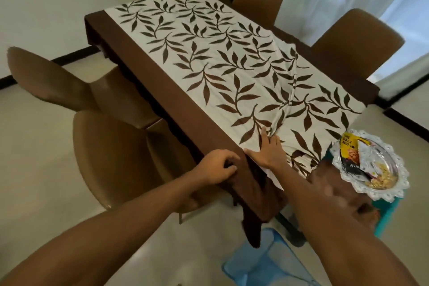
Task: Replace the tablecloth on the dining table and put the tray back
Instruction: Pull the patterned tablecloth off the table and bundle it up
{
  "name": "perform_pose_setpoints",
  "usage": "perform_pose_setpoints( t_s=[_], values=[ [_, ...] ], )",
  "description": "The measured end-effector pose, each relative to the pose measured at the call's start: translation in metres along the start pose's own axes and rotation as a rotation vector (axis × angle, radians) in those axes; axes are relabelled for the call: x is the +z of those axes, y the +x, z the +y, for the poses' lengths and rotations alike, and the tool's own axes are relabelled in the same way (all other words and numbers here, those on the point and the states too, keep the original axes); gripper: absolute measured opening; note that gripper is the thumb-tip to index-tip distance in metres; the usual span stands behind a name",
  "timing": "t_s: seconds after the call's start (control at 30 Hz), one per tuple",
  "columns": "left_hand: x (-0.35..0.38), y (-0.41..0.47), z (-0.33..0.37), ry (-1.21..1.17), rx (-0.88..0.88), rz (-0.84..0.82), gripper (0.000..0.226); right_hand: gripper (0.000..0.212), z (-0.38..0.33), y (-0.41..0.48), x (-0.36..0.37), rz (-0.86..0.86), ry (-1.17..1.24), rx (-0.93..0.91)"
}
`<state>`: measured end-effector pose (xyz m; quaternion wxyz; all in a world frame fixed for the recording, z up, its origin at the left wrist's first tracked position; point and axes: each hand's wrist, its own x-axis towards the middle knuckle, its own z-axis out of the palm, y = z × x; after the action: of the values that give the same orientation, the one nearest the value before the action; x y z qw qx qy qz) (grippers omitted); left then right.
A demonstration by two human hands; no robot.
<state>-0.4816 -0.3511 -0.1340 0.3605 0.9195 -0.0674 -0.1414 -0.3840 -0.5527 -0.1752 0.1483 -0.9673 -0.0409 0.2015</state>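
Observation:
A tablecloth (pixel 209 53), white with brown leaves and a broad brown border, covers the dining table. A long crease runs down its right half toward the near corner. My left hand (pixel 218 166) grips the brown border at the near corner, fingers curled over the edge. My right hand (pixel 270 151) lies flat on the white part just beside it, fingers straight, pressing near the crease's end. A silver tray (pixel 394 176) with a scalloped rim holds a snack packet (pixel 352 151) and nuts; it sits on a teal stool at the right, off the table.
Two tan chairs (pixel 111 153) stand on the table's left side and two more (pixel 357 39) on its far right side. A blue plastic basket (pixel 267 260) lies on the floor below the near corner. The teal stool (pixel 387 216) stands close to my right arm.

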Motion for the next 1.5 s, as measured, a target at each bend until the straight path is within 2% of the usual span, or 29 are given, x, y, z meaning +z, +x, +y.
perform_pose_setpoints(
  t_s=[0.1, 0.2, 0.33, 0.43, 0.57, 0.7, 0.87, 1.0, 1.13, 1.2, 1.27, 1.3, 1.37, 1.43, 1.5],
  values=[
    [-0.044, 0.007, -0.039, 0.082, -0.101, 0.065, 0.051, 0.110, -0.005, -0.001, 0.001, 0.003, 0.019, 0.037],
    [-0.086, 0.032, -0.070, 0.260, -0.171, -0.015, 0.078, 0.110, -0.006, 0.002, 0.001, 0.027, 0.049, 0.058],
    [-0.126, 0.080, -0.103, 0.545, -0.150, -0.125, 0.102, 0.109, -0.009, 0.013, 0.004, 0.069, 0.082, 0.078],
    [-0.144, 0.109, -0.116, 0.619, -0.128, -0.165, 0.111, 0.104, -0.023, 0.029, 0.008, 0.176, 0.098, 0.060],
    [-0.152, 0.143, -0.126, 0.530, -0.133, -0.261, 0.113, 0.102, -0.050, 0.067, 0.006, 0.200, 0.186, 0.083],
    [-0.143, 0.158, -0.135, 0.443, -0.095, -0.172, 0.113, 0.099, -0.083, 0.101, -0.004, 0.249, 0.295, 0.084],
    [-0.141, 0.166, -0.144, 0.478, -0.051, -0.120, 0.117, 0.097, -0.137, 0.142, -0.015, 0.163, 0.374, 0.055],
    [-0.141, 0.168, -0.139, 0.477, -0.046, -0.083, 0.105, 0.093, -0.172, 0.168, -0.020, 0.129, 0.438, 0.055],
    [-0.149, 0.169, -0.141, 0.489, -0.009, -0.115, 0.099, 0.088, -0.177, 0.162, -0.029, 0.125, 0.639, 0.054],
    [-0.157, 0.170, -0.146, 0.512, 0.012, -0.174, 0.097, 0.083, -0.170, 0.144, -0.025, 0.382, 0.575, 0.148],
    [-0.162, 0.172, -0.150, 0.540, 0.046, -0.226, 0.094, 0.074, -0.156, 0.122, -0.011, 0.634, 0.371, 0.455],
    [-0.167, 0.173, -0.153, 0.541, 0.073, -0.250, 0.092, 0.073, -0.151, 0.110, -0.001, 0.672, 0.327, 0.644],
    [-0.175, 0.177, -0.158, 0.572, 0.147, -0.303, 0.091, 0.079, -0.151, 0.079, 0.020, 0.668, 0.407, 0.944],
    [-0.182, 0.181, -0.162, 0.604, 0.195, -0.360, 0.091, 0.088, -0.160, 0.062, 0.039, 0.667, 0.467, 0.987],
    [-0.192, 0.188, -0.164, 0.591, 0.222, -0.428, 0.091, 0.092, -0.179, 0.062, 0.046, 0.665, 0.489, 0.917]
  ],
)
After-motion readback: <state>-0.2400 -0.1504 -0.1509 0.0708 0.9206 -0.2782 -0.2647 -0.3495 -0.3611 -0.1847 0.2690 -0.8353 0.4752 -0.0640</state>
